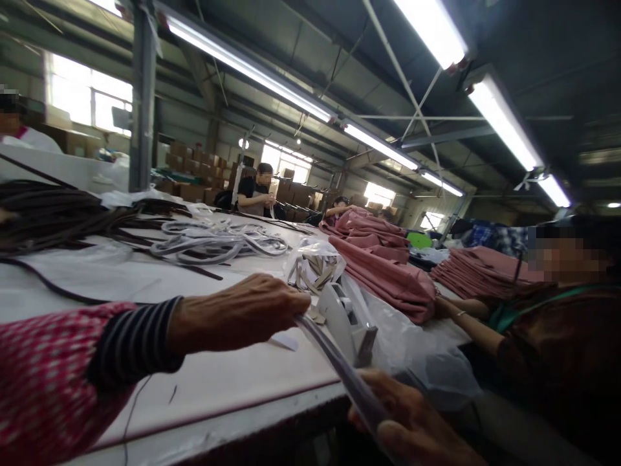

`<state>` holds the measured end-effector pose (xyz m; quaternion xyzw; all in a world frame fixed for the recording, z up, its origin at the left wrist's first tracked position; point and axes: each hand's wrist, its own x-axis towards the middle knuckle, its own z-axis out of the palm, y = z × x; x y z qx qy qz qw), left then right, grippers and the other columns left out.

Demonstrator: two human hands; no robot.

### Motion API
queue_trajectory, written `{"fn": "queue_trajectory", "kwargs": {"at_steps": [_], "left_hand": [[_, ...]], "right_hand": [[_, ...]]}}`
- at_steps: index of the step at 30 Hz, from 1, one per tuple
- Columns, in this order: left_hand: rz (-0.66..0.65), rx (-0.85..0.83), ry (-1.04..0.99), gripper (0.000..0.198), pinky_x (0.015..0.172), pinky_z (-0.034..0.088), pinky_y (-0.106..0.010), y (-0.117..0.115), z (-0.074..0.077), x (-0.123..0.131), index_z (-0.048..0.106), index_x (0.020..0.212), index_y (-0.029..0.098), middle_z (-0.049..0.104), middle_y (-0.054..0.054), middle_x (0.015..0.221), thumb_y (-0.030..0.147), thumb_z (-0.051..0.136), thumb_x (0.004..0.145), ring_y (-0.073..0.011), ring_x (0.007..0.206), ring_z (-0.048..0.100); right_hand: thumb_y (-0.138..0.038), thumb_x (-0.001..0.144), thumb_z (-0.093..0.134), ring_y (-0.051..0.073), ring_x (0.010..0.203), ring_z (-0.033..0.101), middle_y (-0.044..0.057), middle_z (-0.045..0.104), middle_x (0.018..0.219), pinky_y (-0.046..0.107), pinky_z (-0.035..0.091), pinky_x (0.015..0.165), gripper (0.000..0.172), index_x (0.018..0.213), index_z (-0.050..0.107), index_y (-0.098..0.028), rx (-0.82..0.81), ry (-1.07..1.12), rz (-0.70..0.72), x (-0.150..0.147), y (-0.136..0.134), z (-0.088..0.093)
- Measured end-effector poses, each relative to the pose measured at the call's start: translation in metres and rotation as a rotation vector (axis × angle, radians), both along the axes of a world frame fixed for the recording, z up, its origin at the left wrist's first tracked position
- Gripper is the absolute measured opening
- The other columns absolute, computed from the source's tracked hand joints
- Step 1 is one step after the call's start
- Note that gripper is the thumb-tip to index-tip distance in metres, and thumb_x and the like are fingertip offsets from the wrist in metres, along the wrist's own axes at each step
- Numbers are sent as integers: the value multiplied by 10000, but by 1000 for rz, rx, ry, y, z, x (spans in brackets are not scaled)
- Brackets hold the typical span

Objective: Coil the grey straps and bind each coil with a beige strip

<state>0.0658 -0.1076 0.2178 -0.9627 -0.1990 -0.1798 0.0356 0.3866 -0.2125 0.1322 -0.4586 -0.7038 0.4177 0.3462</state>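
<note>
My left hand [242, 312] reaches across the front of the white table [213, 378], its fingers closed on the upper end of a grey fabric strip [334, 359]. The strip slants down to the right, off the table's edge. My right hand [407, 414], slightly blurred, is wrapped round its lower part. Just behind the strip stands a grey-white tape dispenser [347, 323]. A clear plastic bag of beige and white strips [315, 265] lies beyond my left hand.
Light grey strips [218, 239] and dark strips [63, 217] lie in heaps across the table. At right, a person [557, 336] handles folded pink fabric [383, 272]. Plastic sheeting [417, 349] hangs over the edge. Another person [255, 191] stands at the far side.
</note>
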Motion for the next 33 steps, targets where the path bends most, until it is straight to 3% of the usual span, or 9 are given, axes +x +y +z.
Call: {"fn": "queue_trajectory", "kwargs": {"at_steps": [2, 3, 5, 8, 12, 16, 20, 25, 33], "left_hand": [[-39, 117, 72, 198, 571, 271, -308, -9, -1, 9, 506, 865, 186, 561, -4, 752, 18, 437, 945, -152, 595, 417], [-46, 146, 88, 214, 574, 277, -306, -10, -1, 11, 510, 880, 182, 577, -20, 786, -4, 419, 935, -157, 610, 430], [-38, 105, 85, 163, 599, 297, -291, -7, 0, 8, 531, 885, 177, 590, -31, 806, 54, 458, 964, -163, 660, 469], [5, -319, 98, 247, 590, 305, -260, 3, 7, -8, 571, 821, 179, 536, 11, 725, 367, 656, 957, -150, 673, 476], [-42, -1060, 49, 374, 526, 275, -232, 10, 8, -28, 597, 772, 163, 433, 49, 654, 499, 690, 907, -102, 584, 375], [-57, -1272, -106, 350, 525, 269, -226, 13, -4, -34, 634, 801, 148, 496, 29, 663, 474, 655, 926, -101, 580, 372], [-40, -1150, -110, 285, 552, 322, -216, 17, -11, -34, 657, 772, 132, 558, 13, 651, 386, 666, 900, -105, 585, 419], [56, -796, -57, 180, 597, 359, -218, 2, -9, -23, 682, 766, 141, 556, 28, 651, 256, 638, 896, -115, 629, 484], [151, -266, 29, 202, 683, 358, -256, -9, -14, -23, 650, 828, 195, 635, 10, 742, 192, 522, 984, -153, 723, 556]], "right_hand": [[-565, 899, 665, 225, 943, 686, 114, 730, 1063, 323, 537, 830, 498, 1236, 677, -199, -32, 127, 145, -42, 13, -13], [-597, 902, 643, 187, 796, 684, 107, 734, 961, 279, 527, 715, 545, 1235, 655, -165, -76, 234, 170, -59, 18, -18], [-650, 931, 566, 83, 471, 506, 32, 664, 680, 186, 375, 464, 578, 1151, 656, -123, -157, 354, 143, -79, 25, -26], [-686, 969, 469, 35, 370, 237, -55, 483, 478, 174, 144, 375, 598, 963, 656, -119, -180, 308, 22, -81, 29, -30], [-693, 919, 562, 41, 426, 273, -56, 420, 487, 198, 146, 411, 585, 666, 506, -169, -122, 185, -33, -69, 31, -29], [-681, 940, 532, 63, 474, 339, -47, 406, 514, 211, 212, 451, 606, 621, 516, -165, -13, 87, -65, -71, 34, -32], [-673, 958, 502, 76, 485, 407, -30, 468, 528, 215, 290, 499, 617, 655, 592, -143, -1, 37, -56, -79, 37, -37], [-664, 951, 528, 80, 468, 453, 2, 568, 572, 210, 316, 493, 584, 728, 625, -134, -46, 126, -5, -101, 42, -37], [-644, 944, 558, 72, 499, 322, -53, 382, 542, 227, 216, 465, 566, 620, 456, -190, 87, 154, -123, -109, 47, -33]]}}
